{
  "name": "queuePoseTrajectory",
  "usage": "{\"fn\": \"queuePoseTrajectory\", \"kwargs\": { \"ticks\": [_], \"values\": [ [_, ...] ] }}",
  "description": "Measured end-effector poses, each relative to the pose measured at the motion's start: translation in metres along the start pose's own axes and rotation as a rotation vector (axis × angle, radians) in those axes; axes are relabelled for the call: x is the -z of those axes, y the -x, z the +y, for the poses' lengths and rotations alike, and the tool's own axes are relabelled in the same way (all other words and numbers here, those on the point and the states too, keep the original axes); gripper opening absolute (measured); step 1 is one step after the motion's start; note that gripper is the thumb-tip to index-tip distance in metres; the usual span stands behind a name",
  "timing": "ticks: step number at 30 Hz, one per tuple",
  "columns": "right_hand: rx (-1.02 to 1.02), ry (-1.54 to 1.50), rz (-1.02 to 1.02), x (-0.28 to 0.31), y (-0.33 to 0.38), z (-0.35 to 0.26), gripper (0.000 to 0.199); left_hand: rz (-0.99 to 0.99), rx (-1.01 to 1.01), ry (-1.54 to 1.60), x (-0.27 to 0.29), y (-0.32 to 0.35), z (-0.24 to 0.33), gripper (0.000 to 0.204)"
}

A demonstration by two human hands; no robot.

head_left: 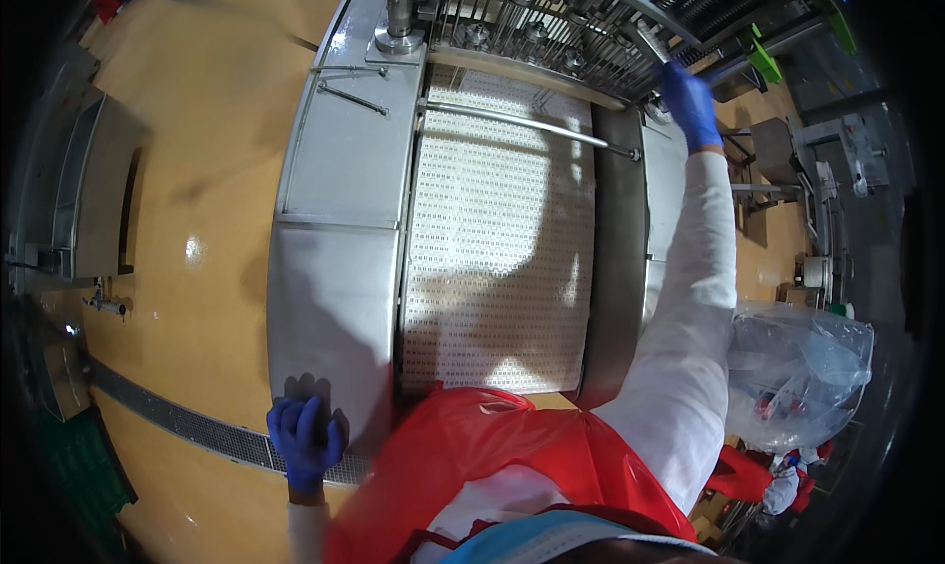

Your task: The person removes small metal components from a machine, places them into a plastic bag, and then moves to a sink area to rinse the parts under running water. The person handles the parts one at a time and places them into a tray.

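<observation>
Upper right, the right hand's (687, 103) grip is unclear; lower left, the left hand (304, 442) curls loosely, empty; right, a clear plastic bag (812, 352) shows red.

Smooth metal side panel (330, 279); textured plastic belt (472, 200); polished metal rod (529, 124); glossy plastic apron (536, 446); shiny translucent plastic bag (802, 367)

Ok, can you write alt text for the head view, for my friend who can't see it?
A person's blue-gloved right hand is stretched out to a machine with metal rods above a white belt. The left hand is near a steel side panel.
</observation>
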State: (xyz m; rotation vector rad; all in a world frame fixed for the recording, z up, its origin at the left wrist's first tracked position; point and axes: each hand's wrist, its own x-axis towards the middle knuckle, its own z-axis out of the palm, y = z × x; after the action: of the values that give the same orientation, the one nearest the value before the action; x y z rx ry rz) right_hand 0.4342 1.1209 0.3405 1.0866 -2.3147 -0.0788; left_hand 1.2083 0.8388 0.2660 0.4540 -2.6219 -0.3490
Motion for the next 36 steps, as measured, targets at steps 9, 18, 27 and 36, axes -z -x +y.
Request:
{"fn": "queuePoseTrajectory", "kwargs": {
  "ticks": [9,18,27,36],
  "values": [
    [0.139,-0.194,0.653,0.024,-0.016,-0.014,0.016,-0.007,0.015,0.002,-0.001,0.002,0.000,0.040],
    [-0.017,-0.285,0.567,0.040,-0.021,-0.020,0.017,0.018,0.019,-0.004,-0.001,-0.003,0.005,0.040],
    [-0.059,-0.628,0.770,0.065,-0.030,-0.058,0.007,0.004,0.035,0.017,-0.001,0.005,0.002,0.040],
    [-0.589,-0.248,0.329,0.034,0.041,-0.048,0.023,0.001,-0.008,-0.011,-0.002,0.009,0.001,0.038]
  ]
}}
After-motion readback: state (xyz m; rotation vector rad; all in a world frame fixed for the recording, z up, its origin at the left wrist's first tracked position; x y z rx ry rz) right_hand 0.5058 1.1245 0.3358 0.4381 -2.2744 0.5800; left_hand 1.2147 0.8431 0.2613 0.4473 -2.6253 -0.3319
